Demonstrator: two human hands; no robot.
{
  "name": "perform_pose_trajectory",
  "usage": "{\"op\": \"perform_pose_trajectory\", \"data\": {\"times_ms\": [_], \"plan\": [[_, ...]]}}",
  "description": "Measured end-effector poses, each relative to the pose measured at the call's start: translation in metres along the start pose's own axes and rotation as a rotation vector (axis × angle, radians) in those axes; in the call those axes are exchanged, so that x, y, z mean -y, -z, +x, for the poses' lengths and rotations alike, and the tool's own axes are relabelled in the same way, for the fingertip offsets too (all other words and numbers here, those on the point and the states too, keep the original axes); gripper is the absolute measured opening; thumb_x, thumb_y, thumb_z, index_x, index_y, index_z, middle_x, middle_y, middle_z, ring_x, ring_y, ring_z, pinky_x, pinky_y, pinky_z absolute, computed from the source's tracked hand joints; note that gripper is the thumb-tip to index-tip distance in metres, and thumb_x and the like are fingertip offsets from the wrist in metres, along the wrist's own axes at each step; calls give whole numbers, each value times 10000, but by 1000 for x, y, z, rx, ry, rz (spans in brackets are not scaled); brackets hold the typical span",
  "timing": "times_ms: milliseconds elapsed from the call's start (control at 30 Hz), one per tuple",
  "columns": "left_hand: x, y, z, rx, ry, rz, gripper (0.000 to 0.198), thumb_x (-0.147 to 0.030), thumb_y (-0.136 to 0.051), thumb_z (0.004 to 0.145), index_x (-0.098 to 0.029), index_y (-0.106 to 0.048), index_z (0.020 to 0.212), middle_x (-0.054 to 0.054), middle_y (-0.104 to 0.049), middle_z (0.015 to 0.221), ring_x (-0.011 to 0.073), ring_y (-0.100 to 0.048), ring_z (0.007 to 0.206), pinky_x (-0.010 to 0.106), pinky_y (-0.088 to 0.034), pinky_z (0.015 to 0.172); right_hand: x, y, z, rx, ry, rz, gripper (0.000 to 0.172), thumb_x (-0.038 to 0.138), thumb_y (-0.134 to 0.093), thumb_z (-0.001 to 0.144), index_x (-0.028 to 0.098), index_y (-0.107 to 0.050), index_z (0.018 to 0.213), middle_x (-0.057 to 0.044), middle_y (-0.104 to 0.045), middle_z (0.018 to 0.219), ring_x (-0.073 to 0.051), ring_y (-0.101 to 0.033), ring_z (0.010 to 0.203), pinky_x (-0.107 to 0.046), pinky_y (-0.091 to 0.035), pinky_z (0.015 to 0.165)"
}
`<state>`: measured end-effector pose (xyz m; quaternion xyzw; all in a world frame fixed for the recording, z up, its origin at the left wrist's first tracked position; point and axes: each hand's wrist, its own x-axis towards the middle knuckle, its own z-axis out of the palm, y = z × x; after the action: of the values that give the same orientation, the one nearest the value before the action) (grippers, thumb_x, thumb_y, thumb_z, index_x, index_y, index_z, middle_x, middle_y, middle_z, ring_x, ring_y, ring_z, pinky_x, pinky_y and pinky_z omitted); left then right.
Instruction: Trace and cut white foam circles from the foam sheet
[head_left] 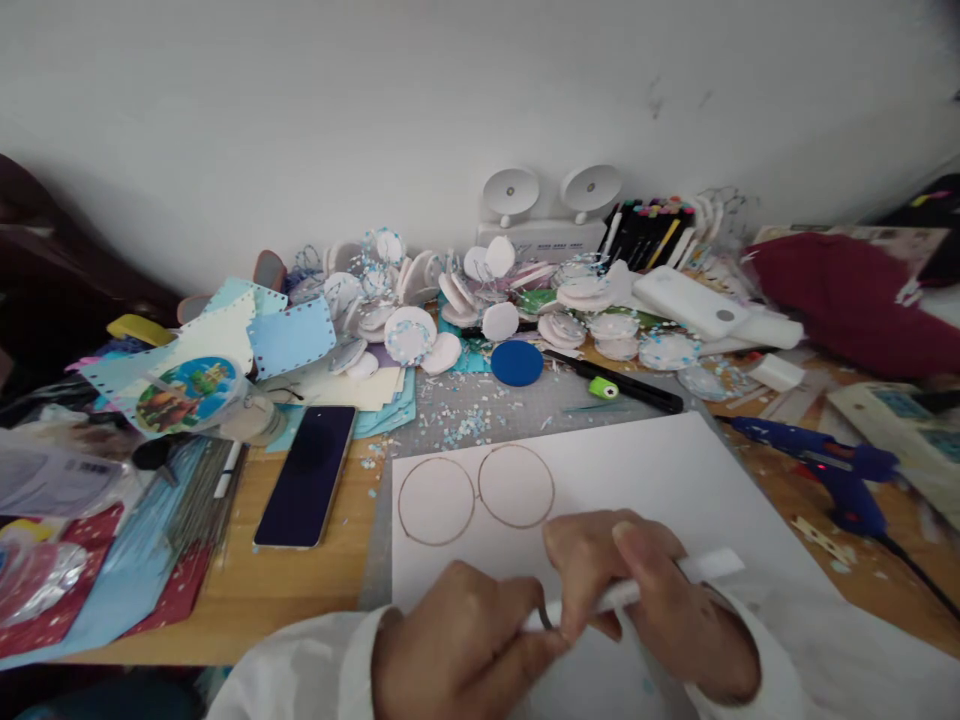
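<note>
A white sheet [675, 480] lies in front of me with two drawn circles [474, 495] side by side near its upper left. Both my hands meet low over the sheet. My right hand [645, 600] is closed round a white pen-like tool [675, 578], its end sticking out to the right. My left hand [465, 650] is closed, its fingertips pinching the near end of the same tool. White sleeves cover both wrists.
A dark phone [307, 475] lies left of the sheet. A blue disc [517, 363], a black pen [615, 380] and heaps of white foam rounds [525, 290] sit behind it. A blue glue gun [825, 465] lies right. Coloured papers [112, 520] crowd the left.
</note>
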<state>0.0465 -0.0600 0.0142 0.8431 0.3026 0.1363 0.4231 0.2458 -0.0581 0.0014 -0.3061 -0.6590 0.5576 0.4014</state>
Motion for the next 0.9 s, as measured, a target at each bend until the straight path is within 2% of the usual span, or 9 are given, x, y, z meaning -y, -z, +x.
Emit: {"op": "perform_pose_trajectory", "data": {"times_ms": [67,133,233,333,433,533,633,767,900], "plan": [[8,16,12,6,38,50,416,-419,-238,985,-176,-544,843,3,-587,599,104,-532,504,222,-347,488,4,22,11,58,44,-128,593,585,-246,953,182,-671,861,-32,-585,685,-141,-532,622,-276,-441,589],[22,34,28,-75,147,333,447,-435,-213,986,-180,-544,826,11,-604,616,129,-573,546,235,-369,529,3,52,22,-53,109,-351,564,626,-281,926,189,-610,1058,-56,-616,812,-177,-575,733,-308,-478,673],[48,58,54,-145,429,790,468,-485,-246,973,-177,-583,871,77,-684,733,238,-667,679,298,-424,592,-13,103,33,-325,110,-996,311,387,-446,928,174,-569,1119,-112,-608,1034,-240,-571,960,-378,-452,856],[70,75,78,-196,512,892,392,-418,-329,958,-123,-587,976,162,-699,820,338,-685,784,378,-466,651,-37,145,38,-315,-103,-1556,260,200,-414,896,104,-594,1056,-161,-595,1033,-286,-547,985,-406,-424,875],[79,86,92,-244,566,949,371,-350,-430,921,-84,-516,1165,190,-698,872,356,-684,839,405,-485,697,-56,165,41,-238,-247,-1715,219,172,-441,874,84,-603,992,-168,-610,983,-286,-554,951,-392,-421,843],[75,91,92,-299,589,979,523,-306,-457,907,-63,-345,1356,193,-693,879,343,-683,844,405,-490,713,-63,166,45,-197,-273,-1734,189,176,-498,847,84,-609,969,-170,-614,967,-288,-557,937,-382,-418,818],[62,84,75,-298,508,967,479,-301,-385,936,-66,-367,1353,193,-680,946,319,-674,867,408,-492,739,-59,162,49,-212,-288,-1765,190,165,-486,854,60,-605,959,-196,-597,956,-303,-553,915,-384,-418,778],[43,45,38,-130,250,867,312,-332,-420,914,-189,-597,1128,98,-669,1049,233,-647,949,360,-497,825,-42,154,47,-322,-261,-1772,233,200,-497,867,37,-558,1021,-233,-559,1010,-334,-540,946,-390,-424,760],[33,-5,6,34,-243,580,543,-446,-502,851,-145,-481,1303,149,-507,1374,291,-479,1261,458,-406,1031,-22,132,30,-511,-194,-1526,275,285,-512,882,102,-500,1087,-186,-591,1012,-315,-585,913,-369,-444,717]]}}
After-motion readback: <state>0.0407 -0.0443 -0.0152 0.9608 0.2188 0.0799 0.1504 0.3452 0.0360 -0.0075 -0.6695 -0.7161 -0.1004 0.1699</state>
